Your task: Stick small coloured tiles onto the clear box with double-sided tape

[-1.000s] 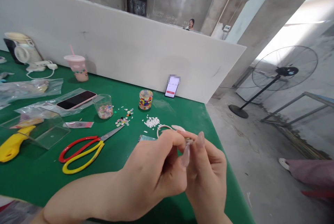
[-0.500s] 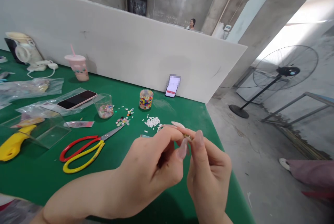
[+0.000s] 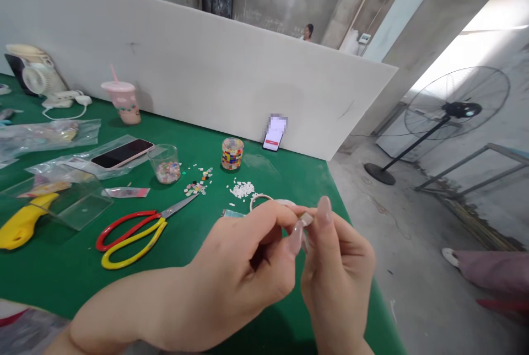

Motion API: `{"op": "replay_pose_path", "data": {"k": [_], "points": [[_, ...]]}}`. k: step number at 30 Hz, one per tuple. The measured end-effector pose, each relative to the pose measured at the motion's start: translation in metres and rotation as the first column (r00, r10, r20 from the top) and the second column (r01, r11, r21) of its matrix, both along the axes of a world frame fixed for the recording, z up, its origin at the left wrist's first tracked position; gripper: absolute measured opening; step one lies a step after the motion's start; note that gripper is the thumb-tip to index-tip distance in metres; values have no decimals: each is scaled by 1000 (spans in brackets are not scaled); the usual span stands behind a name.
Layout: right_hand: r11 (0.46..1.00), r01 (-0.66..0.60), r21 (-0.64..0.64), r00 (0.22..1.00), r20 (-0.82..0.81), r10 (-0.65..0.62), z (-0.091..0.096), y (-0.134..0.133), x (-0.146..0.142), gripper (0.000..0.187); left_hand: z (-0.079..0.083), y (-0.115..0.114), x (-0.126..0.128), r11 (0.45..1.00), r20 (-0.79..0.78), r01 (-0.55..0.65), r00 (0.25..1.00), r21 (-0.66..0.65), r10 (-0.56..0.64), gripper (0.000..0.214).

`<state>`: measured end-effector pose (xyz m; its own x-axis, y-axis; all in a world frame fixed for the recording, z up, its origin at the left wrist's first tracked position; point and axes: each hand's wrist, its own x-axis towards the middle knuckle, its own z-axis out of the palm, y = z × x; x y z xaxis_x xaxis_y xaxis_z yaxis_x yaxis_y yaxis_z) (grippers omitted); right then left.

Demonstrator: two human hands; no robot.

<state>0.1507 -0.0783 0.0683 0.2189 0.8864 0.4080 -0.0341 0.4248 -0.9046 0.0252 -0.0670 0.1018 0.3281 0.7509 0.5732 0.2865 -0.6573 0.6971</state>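
Observation:
My left hand (image 3: 243,272) and my right hand (image 3: 336,272) meet above the near right part of the green table (image 3: 198,256). Both pinch one tiny pale piece (image 3: 306,219) between their fingertips, too small to name. Just beyond the fingers a small metal ring (image 3: 259,199) lies on the table beside a heap of white bits (image 3: 242,189). Left of my hands lie red-and-yellow scissors (image 3: 132,230).
A jar of coloured tiles (image 3: 232,153), a clear cup of bits (image 3: 165,164), loose coloured tiles (image 3: 197,184), a phone on plastic bags (image 3: 122,152), a propped phone (image 3: 274,138), a pink drink cup (image 3: 124,102), a clear box (image 3: 61,200), a yellow tool (image 3: 22,222). White partition (image 3: 206,79) behind; standing fan (image 3: 450,112) right.
My hands have drifted slightly right and up, fingers reworking their pinch on the tiny piece. The view has shifted a little; nothing on the table has moved.

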Motion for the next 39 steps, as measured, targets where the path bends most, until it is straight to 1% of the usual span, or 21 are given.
{"op": "replay_pose_path", "data": {"k": [4,9,12,15,17,18,20,22,24,26,30,32,34,36,39], "points": [[999,37,29,999,15,-37,0,1,-1,25,0,0,0,1000,-7,-6,1000,-7,6,17],[986,140,96,976,155,-153,1,0,-1,20,-1,2,2,998,-26,-50,998,-44,49,15],[972,175,158,956,210,-206,1,-1,0,21,-1,5,3,995,9,-44,999,-90,45,15],[969,179,172,952,218,-215,-1,-1,0,22,0,9,3,987,76,-6,997,-164,18,16],[976,155,154,964,194,-184,-1,0,1,22,-1,10,3,982,104,-4,994,-188,24,16],[982,133,136,973,173,-155,-1,2,1,21,-2,11,3,984,110,-14,993,-176,33,15],[996,56,75,992,108,-64,1,5,1,20,-4,12,4,992,102,-56,992,-111,68,15],[999,-41,-4,999,12,41,3,9,1,20,-6,13,6,994,86,-103,991,-23,104,14],[989,-131,-68,987,-107,123,5,12,1,23,-8,14,7,989,71,-138,988,56,134,13],[973,-207,-103,961,-206,183,7,15,1,25,-8,15,8,981,45,-153,988,116,148,13],[933,-345,-105,895,-338,293,8,20,1,26,-9,15,5,967,-30,-192,979,165,200,13],[926,-367,-95,869,-390,304,7,22,1,26,-9,17,1,965,-48,-204,975,164,215,13],[926,-368,-87,856,-420,301,5,25,2,27,-7,21,-6,970,-77,-202,974,135,213,12],[930,-357,-92,859,-424,288,4,30,3,26,-4,28,-15,976,-132,-209,968,57,215,12],[944,-298,-138,890,-399,223,2,39,7,22,2,46,-30,966,-195,-254,951,-55,239,15]]}}
